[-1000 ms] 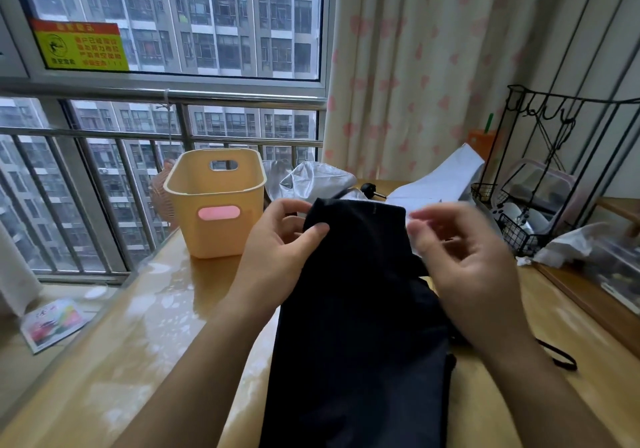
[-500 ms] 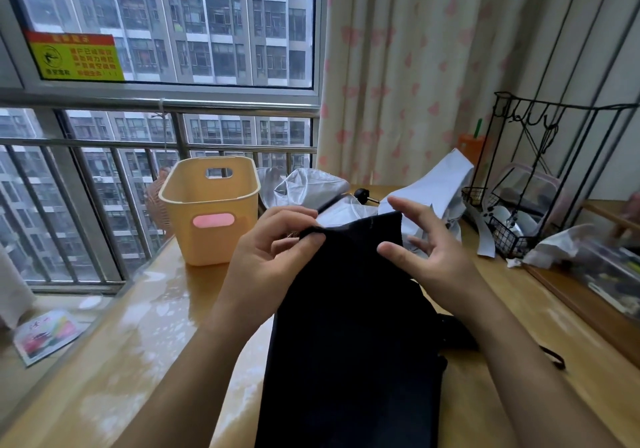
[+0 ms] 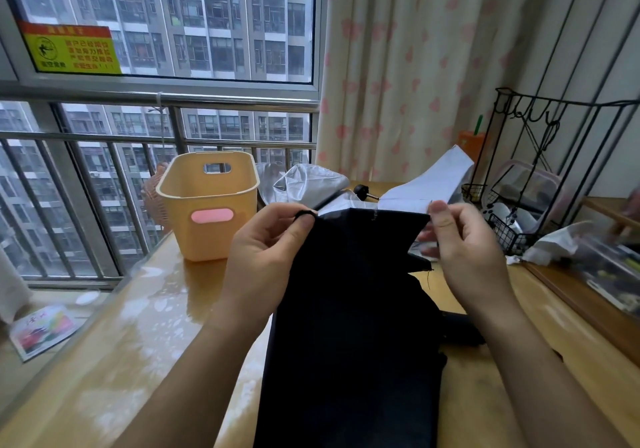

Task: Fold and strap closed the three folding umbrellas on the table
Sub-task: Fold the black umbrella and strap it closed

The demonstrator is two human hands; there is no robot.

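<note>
Over the table [image 3: 156, 326], the left grip [image 3: 263, 257] and right grip [image 3: 464, 250] each pinched the top edge of the umbrella [image 3: 353, 309], where a taut, even pull would, I judged, flatten the pleat.

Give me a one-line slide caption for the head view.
Left hand and right hand each pinch the top edge of the black umbrella over the table; a yellow basket stands beyond.

My black umbrella [image 3: 353, 309] is unfolded, its dark cloth pulled flat along the top edge, with my left hand [image 3: 263, 257] and right hand [image 3: 467, 250] each pinching a corner. Behind it on the table [image 3: 173, 309] lie a silvery umbrella [image 3: 308, 184] and a white umbrella [image 3: 436, 180], their cloth loose and crumpled.
</note>
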